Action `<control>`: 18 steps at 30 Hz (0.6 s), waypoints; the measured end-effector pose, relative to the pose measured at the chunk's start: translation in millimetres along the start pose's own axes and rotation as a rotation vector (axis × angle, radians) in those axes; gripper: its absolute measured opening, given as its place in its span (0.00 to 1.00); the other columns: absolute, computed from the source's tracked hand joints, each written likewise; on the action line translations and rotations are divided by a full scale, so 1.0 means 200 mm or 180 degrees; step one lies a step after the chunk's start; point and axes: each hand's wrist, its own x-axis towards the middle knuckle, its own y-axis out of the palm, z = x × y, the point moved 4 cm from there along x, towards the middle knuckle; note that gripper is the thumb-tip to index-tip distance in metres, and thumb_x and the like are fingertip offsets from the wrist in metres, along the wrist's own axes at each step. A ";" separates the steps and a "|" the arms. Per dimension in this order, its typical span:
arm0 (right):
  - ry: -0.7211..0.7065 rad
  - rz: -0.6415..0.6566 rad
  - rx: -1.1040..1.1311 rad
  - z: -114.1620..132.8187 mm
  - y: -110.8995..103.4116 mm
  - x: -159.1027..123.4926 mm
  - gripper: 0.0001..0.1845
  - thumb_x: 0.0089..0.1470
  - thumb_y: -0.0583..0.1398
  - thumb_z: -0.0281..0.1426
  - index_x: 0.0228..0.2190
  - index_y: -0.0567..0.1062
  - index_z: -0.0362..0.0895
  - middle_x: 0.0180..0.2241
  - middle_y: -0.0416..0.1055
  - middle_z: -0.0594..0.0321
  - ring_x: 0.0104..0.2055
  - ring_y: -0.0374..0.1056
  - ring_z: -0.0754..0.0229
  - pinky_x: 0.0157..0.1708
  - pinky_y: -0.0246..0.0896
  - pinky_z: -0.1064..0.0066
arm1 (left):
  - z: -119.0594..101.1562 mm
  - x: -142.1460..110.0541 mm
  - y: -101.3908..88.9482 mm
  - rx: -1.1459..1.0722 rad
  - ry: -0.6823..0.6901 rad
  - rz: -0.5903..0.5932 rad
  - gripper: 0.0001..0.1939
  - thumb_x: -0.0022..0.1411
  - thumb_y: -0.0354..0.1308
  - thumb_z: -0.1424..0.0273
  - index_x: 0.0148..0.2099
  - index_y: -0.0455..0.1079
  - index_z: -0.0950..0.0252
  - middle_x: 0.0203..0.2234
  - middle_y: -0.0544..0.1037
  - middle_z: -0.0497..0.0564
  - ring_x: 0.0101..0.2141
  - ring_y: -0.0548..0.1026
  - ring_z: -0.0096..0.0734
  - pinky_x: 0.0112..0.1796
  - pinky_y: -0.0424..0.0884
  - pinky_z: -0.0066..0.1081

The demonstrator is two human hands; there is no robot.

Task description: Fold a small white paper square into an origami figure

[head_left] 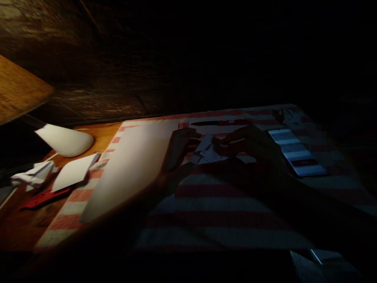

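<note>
A small folded piece of white paper (208,152), with creases and pointed flaps, is between my two hands above the striped cloth. My left hand (176,157) holds its left side, fingers curled behind and thumb in front. From the right, my right hand (255,147) pinches the paper's other edge; deep shadow hides part of these fingers. Just behind the hands lies a knife (218,123) with a dark blade and red handle. Beside my left forearm, a large white sheet (134,153) lies flat on the cloth.
A phone (297,153) with a lit screen lies on the red-and-white striped cloth (220,204) at the right. At the left stand a white lamp base (66,139), crumpled paper (37,173), a white paper piece (75,171) and a red-handled object (45,197). Another folded paper (290,116) sits far right.
</note>
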 end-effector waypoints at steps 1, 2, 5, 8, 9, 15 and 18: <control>0.0016 0.0012 -0.0013 0.00 0.00 0.00 0.01 0.60 0.64 0.30 0.36 0.77 0.49 0.40 0.78 0.58 0.43 0.74 0.53 0.43 0.67 0.58 | 0.01 0.00 0.01 -0.0292 -0.0197 0.0006 0.28 0.56 0.63 0.71 0.59 0.66 0.57 0.58 0.71 0.55 0.58 0.71 0.46 0.56 0.72 0.42; 0.0039 0.0017 -0.0031 -0.01 0.00 0.00 0.01 0.60 0.64 0.31 0.36 0.77 0.49 0.40 0.78 0.58 0.44 0.74 0.53 0.44 0.67 0.58 | 0.02 0.00 0.02 -0.0554 -0.0379 0.0007 0.27 0.55 0.63 0.71 0.58 0.67 0.57 0.57 0.72 0.55 0.57 0.72 0.46 0.55 0.73 0.42; -0.0008 -0.0097 -0.0092 -0.02 0.01 -0.01 0.06 0.58 0.68 0.34 0.37 0.77 0.50 0.39 0.78 0.58 0.43 0.74 0.53 0.44 0.67 0.57 | 0.03 0.00 0.07 -0.1175 -0.0885 0.0083 0.23 0.58 0.62 0.68 0.56 0.66 0.58 0.54 0.75 0.56 0.50 0.77 0.45 0.46 0.79 0.42; -0.0132 -0.0130 -0.0049 -0.03 0.03 -0.03 0.10 0.54 0.71 0.35 0.36 0.76 0.49 0.41 0.77 0.57 0.43 0.73 0.53 0.42 0.68 0.59 | 0.04 0.00 0.10 -0.1199 -0.1229 0.0005 0.24 0.57 0.66 0.68 0.55 0.64 0.59 0.51 0.77 0.56 0.43 0.80 0.41 0.37 0.81 0.36; -0.0150 -0.0090 -0.0005 -0.04 0.04 -0.03 0.11 0.53 0.71 0.35 0.36 0.76 0.48 0.42 0.77 0.56 0.43 0.73 0.53 0.41 0.68 0.60 | 0.05 0.00 0.10 -0.1089 -0.1306 -0.0119 0.25 0.55 0.67 0.70 0.53 0.64 0.60 0.48 0.78 0.55 0.41 0.81 0.38 0.36 0.81 0.33; 0.0079 0.0099 0.0359 -0.05 0.06 -0.03 0.12 0.56 0.61 0.25 0.43 0.74 0.46 0.43 0.76 0.55 0.46 0.72 0.52 0.44 0.67 0.59 | 0.07 0.00 0.06 -0.0563 -0.1282 -0.0619 0.25 0.49 0.70 0.78 0.47 0.64 0.62 0.37 0.79 0.47 0.34 0.80 0.29 0.33 0.78 0.24; 0.0287 0.0125 0.0542 -0.06 0.05 -0.03 0.16 0.55 0.59 0.25 0.46 0.74 0.46 0.45 0.76 0.54 0.48 0.72 0.50 0.46 0.67 0.57 | 0.06 0.01 0.05 -0.0464 -0.1166 -0.0634 0.24 0.50 0.69 0.79 0.47 0.64 0.63 0.36 0.79 0.48 0.35 0.80 0.29 0.35 0.78 0.25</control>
